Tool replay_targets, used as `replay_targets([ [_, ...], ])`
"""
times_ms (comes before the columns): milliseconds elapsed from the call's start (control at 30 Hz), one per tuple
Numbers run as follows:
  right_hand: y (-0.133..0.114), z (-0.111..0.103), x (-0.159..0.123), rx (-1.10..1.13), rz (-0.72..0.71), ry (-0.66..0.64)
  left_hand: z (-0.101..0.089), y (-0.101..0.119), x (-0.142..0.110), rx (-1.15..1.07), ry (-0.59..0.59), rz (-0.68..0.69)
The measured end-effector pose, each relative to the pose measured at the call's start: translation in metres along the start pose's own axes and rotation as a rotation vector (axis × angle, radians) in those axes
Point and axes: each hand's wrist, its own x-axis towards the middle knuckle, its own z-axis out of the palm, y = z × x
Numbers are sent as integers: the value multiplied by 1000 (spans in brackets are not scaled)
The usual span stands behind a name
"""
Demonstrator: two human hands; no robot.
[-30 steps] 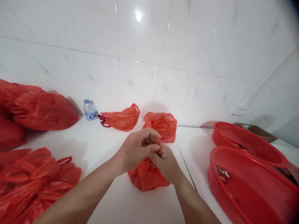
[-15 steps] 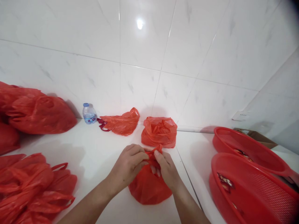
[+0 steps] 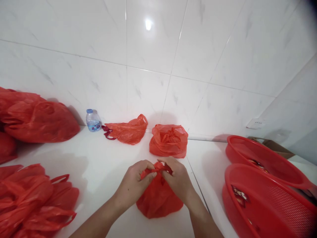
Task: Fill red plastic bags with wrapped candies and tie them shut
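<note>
A small filled red plastic bag [image 3: 158,200] sits on the white counter [image 3: 104,165] right in front of me. My left hand [image 3: 135,183] pinches one of its handles at the top left. My right hand [image 3: 177,180] pinches the other handle at the top right. Both hands have their fingers closed on the red plastic, and the handles cross between them above the bag.
Two more red bags [image 3: 169,140] [image 3: 127,131] lie further back near the tiled wall, beside a small water bottle [image 3: 92,121]. Large red bags [image 3: 37,119] and a heap of red bags [image 3: 32,201] fill the left. Two red mesh baskets [image 3: 266,198] stand at the right.
My hands dropped from a raised knotting grip to the bag's top and shifted slightly apart, still holding the handles. The bag settled onto the counter.
</note>
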Motion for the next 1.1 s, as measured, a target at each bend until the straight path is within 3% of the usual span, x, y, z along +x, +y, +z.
replay_targets([
  [133,0,-1,-1,62,-22,-65,1,-2,-1,172,38,114],
  [300,-5,-8,0,264,19,-116,1,-11,-3,314,93,362],
  [433,15,-4,9,223,132,70,4,-9,-15,408,72,490],
  [533,42,2,17,86,150,215,5,4,-29,311,-109,520],
  [600,56,3,20,33,143,258,4,14,-38,223,-263,484],
  [667,64,2,20,45,158,241,1,19,-43,153,-346,376],
  [767,68,-8,15,183,206,149,-4,9,-43,109,-286,205],
  [900,73,-30,-2,330,168,-59,-3,-27,-35,185,-209,121],
  [1000,78,-40,-19,303,189,-256,8,-52,-29,223,-198,6],
  [1100,81,-31,-34,215,278,-337,28,-69,-25,248,-171,-79],
])
